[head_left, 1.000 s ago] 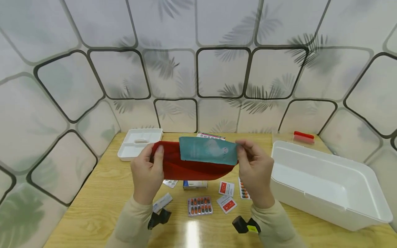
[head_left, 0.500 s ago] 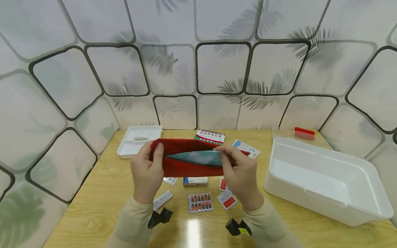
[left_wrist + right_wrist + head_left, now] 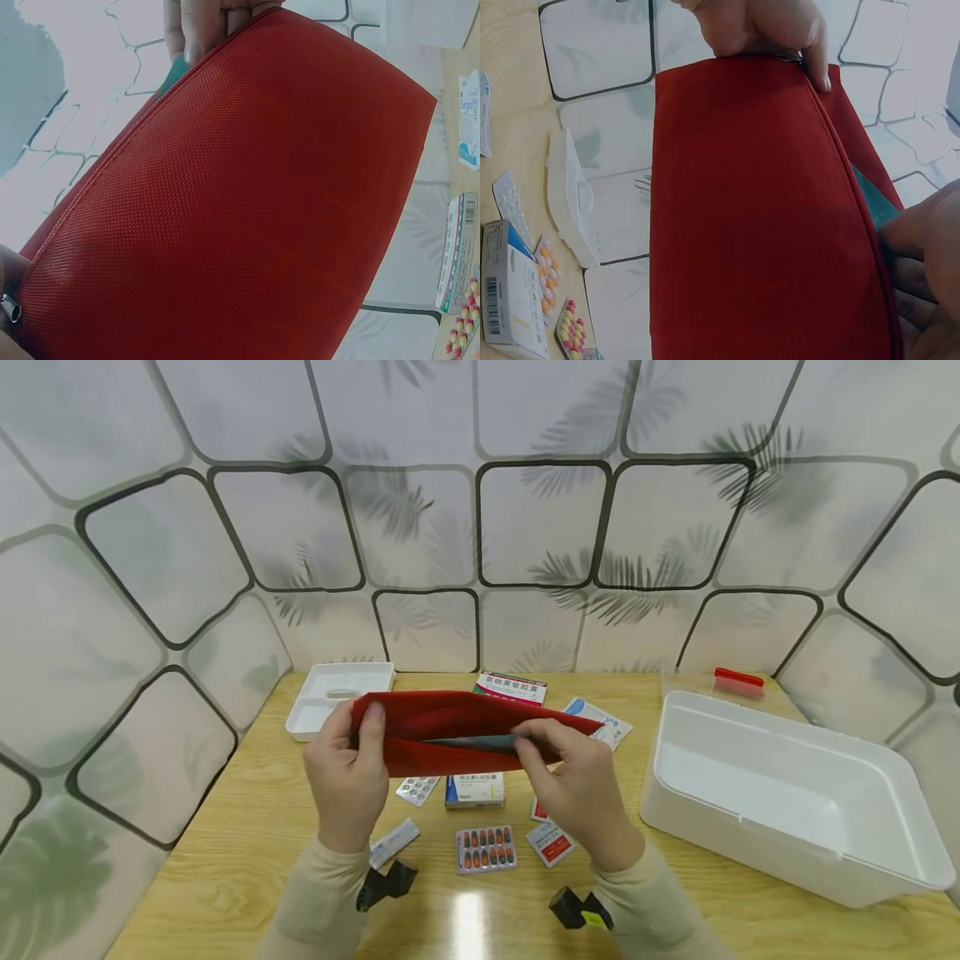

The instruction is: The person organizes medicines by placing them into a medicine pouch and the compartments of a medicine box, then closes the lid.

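Observation:
A red zip pouch (image 3: 450, 710) is held up over the table, its mouth gaping upward. My left hand (image 3: 345, 785) grips its left end, thumb in front, close to the metal zip pull (image 3: 11, 307) seen in the left wrist view. My right hand (image 3: 581, 789) is at the right part of the opening, pinching a flat teal packet (image 3: 480, 742). Most of the packet lies inside the pouch; only a thin strip shows between the red sides. In the right wrist view, a teal corner (image 3: 875, 196) sticks out beside the right fingers.
A large white bin (image 3: 772, 777) stands at right, a shallow white tray (image 3: 318, 689) at back left. Between them lie medicine boxes such as a white-and-blue one (image 3: 475, 790), a capsule blister pack (image 3: 486, 849) and red-and-white packets (image 3: 551, 843). A red handle (image 3: 738, 678) shows behind the bin.
The teal packet has moved from above the pouch down into its opening. My right hand has shifted left and slightly down with it; my left hand keeps its grip on the pouch.

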The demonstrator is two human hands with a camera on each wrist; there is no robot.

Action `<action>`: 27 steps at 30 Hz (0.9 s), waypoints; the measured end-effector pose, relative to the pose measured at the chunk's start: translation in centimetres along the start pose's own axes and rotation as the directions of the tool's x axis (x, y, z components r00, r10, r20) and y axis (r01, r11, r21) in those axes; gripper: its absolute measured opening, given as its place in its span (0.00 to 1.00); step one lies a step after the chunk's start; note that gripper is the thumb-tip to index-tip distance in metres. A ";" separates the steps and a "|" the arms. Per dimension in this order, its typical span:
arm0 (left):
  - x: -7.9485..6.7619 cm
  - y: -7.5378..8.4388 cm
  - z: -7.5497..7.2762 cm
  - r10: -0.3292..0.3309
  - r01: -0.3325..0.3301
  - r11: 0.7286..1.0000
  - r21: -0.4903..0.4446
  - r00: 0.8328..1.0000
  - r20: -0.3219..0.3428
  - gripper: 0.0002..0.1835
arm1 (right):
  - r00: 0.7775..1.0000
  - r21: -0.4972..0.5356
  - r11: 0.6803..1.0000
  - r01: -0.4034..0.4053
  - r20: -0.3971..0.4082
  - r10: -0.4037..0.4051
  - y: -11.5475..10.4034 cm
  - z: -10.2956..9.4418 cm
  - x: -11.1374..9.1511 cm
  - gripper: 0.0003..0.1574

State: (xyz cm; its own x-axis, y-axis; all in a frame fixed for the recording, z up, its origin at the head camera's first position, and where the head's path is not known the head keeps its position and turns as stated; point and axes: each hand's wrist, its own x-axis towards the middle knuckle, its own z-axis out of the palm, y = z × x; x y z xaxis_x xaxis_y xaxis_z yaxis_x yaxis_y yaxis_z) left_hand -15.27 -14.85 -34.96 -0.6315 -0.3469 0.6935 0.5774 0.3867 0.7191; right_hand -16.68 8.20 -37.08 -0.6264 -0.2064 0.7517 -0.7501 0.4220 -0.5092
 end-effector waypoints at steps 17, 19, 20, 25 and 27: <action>0.4 0.2 -0.3 0.008 -0.008 1.000 0.000 0.999 -0.043 0.10 | 0.979 -0.192 0.979 0.065 0.204 -0.025 0.2 -1.1 0.3 0.05; 0.4 0.1 -0.3 0.013 -0.013 1.000 0.004 0.999 -0.045 0.10 | 0.975 -0.201 0.978 0.061 0.222 -0.016 0.2 -1.1 0.2 0.05; 0.3 0.1 -0.3 0.016 -0.016 1.000 0.006 0.999 -0.046 0.10 | 0.973 -0.205 0.977 0.060 0.229 -0.012 0.2 -1.1 0.2 0.05; 0.3 0.2 -0.3 0.035 -0.035 0.999 0.000 0.998 -0.055 0.09 | 0.973 -0.216 0.974 0.062 0.231 -0.010 0.2 -1.0 0.2 0.06; 0.3 0.2 -0.3 0.059 -0.059 0.998 -0.008 0.997 -0.058 0.07 | 0.975 -0.215 0.974 0.072 0.223 -0.023 0.3 -0.9 0.2 0.05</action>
State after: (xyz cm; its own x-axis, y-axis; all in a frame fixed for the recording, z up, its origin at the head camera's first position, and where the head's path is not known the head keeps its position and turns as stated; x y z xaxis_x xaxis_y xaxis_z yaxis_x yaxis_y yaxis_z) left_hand -15.22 -15.16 -34.61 -0.5655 -0.3723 0.7360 0.6180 0.3996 0.6770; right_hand -16.79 9.08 -36.71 -0.6408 -0.4072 0.6509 -0.7299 0.5860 -0.3519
